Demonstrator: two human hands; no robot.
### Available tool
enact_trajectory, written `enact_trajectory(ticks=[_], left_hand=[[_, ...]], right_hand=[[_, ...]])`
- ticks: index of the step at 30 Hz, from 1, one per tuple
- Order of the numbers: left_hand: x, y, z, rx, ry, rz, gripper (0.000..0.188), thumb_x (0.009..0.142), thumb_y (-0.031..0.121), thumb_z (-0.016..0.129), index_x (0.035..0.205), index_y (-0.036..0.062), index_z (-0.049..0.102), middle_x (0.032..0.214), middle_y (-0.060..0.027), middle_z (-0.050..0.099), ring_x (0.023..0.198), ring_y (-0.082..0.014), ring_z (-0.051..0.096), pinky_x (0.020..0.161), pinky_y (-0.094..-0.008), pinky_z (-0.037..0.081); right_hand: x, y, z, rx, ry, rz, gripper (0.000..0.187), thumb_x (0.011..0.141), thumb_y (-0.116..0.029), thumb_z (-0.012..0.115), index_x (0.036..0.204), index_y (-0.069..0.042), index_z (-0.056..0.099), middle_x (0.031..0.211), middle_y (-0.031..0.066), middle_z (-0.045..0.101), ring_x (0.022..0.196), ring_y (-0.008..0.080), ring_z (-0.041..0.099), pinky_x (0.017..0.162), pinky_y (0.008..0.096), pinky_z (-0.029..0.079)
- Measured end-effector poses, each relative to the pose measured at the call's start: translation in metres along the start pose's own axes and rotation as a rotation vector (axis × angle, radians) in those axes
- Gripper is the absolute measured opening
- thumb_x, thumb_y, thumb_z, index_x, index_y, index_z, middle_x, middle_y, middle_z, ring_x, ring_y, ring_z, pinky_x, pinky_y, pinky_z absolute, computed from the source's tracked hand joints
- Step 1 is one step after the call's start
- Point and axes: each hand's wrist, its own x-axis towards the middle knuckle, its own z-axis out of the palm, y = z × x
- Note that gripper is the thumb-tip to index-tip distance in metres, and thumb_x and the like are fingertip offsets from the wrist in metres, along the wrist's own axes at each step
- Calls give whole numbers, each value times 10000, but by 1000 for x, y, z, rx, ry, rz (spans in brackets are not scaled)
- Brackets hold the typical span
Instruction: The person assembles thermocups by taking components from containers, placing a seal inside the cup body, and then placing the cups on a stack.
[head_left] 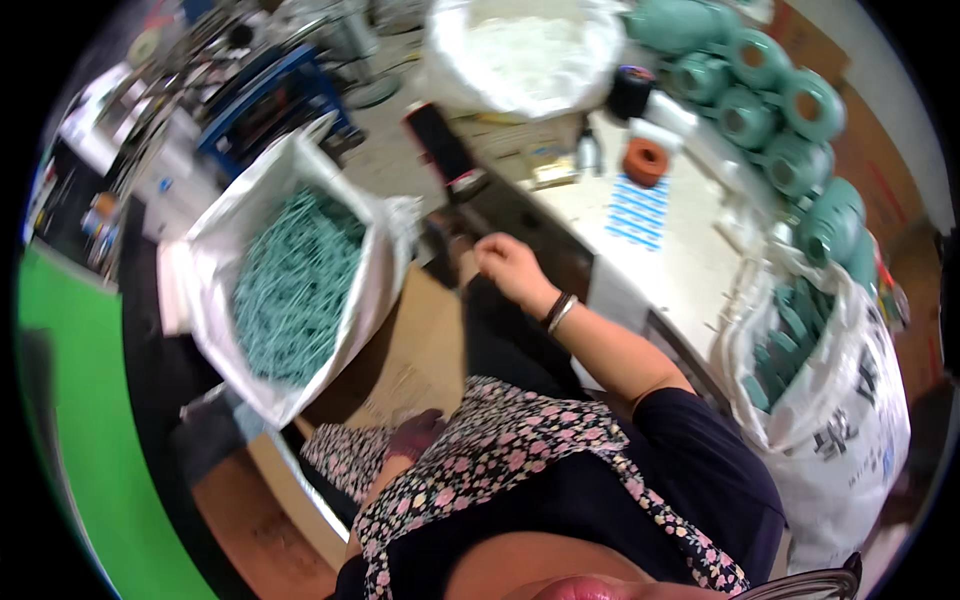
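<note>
My right hand (512, 268) is raised over my dark-trousered leg, beside the edge of the white worktable (665, 285). Its fingers are curled in, and whatever they may hold is hidden. A dark band and a bracelet circle that wrist. My left hand (416, 436), in a mauve glove, lies low against my flowered apron (510, 445); its fingers are too hard to make out. Just beyond it stands a brown cardboard piece (415, 350). To its left a white sack (215, 235) gapes wide, full of thin teal plastic pieces (298, 285).
Another white sack (850, 440) with flat teal pieces stands at the right. Teal rolls (745, 115) are piled at the far right. On the worktable lie an orange tape roll (645, 161) and a blue-striped sheet (637, 213). A sack of whitish pieces (520, 60) stands at the back.
</note>
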Motion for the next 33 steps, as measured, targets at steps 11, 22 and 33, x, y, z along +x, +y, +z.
enact_trajectory(ticks=[11,22,33], left_hand=[[-45,-47,5,-79,164,102,459,900,406,466,1209,84,575,1181,-171,614,1085,-345,584,923,-423,454],[-43,-20,-14,-12,98,-1,553,879,522,449,1260,138,560,1238,-153,595,1130,-339,566,963,-417,435],[-39,-31,-8,20,92,37,554,874,495,465,1272,116,540,1253,-146,587,1132,-331,565,963,-412,434]], right_hand=[[-94,59,129,-1435,-1379,-27,303,814,-305,557,1014,-137,711,1026,91,697,985,240,646,884,439,370],[-95,74,109,-1246,-1178,-55,290,785,-180,586,1061,-194,677,990,81,696,978,251,640,897,402,383],[-93,79,108,-1244,-1136,-71,301,817,-196,565,1100,-175,664,970,91,700,950,245,648,900,399,403]])
